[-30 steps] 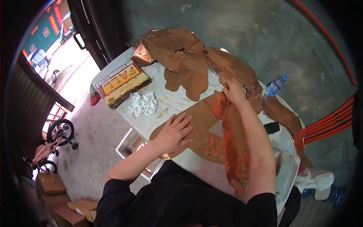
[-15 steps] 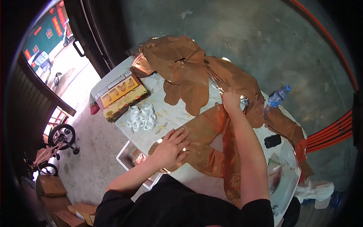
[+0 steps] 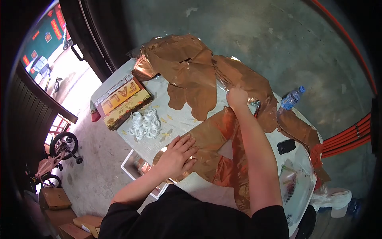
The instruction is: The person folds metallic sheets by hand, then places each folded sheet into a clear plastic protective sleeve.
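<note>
Across the front of the table lies a flat, uninflated bronze foil balloon (image 3: 207, 137), with reddish shiny folds on its right part. My left hand (image 3: 177, 157) rests on its left end, palm down and fingers stretched out. Farther back, my right hand (image 3: 237, 98) is closed in a fist just beyond the balloon's upper edge; what it grips, if anything, is hidden. Beside that fist lies a stack of folded bronze foil balloons (image 3: 246, 77). Another heap of bronze foil (image 3: 179, 55) spreads over the back of the table, its rounded lobes hanging toward me.
To the left are printed FALL packs (image 3: 125, 97), coils of white ribbon (image 3: 145, 123) and small yellowish scraps. A water bottle (image 3: 292, 98) and a black phone-like object (image 3: 286, 146) are at the right. A white bin (image 3: 128, 162) stands below the table's left edge.
My right hand has shifted slightly left and its fingers have curled into a tighter fist. My left hand stays flat on the foil. The whole view has shifted a little.
</note>
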